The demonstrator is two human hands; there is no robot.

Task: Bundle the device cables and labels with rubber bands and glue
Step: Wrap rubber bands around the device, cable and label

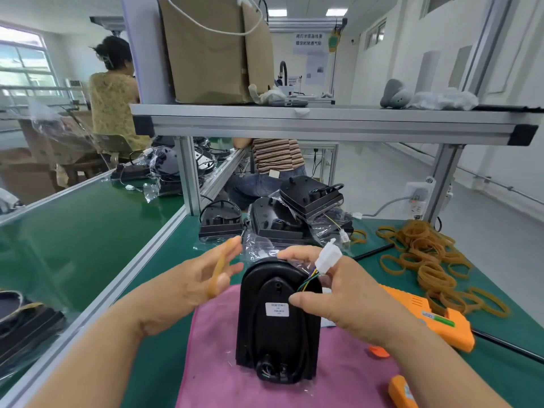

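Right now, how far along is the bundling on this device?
Done: black device sits on the pink cloth, label on. In hand: right hand holds the white connector; left hand stretches a rubber band. Left: band not yet around the cable; glue gun lies untouched.

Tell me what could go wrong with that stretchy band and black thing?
The rubber band stretched over the left hand could slip off and snap away. The black device rests on the pink cloth, gripped by the right hand alone; it might slip. Thin wires at the white connector could get tugged.
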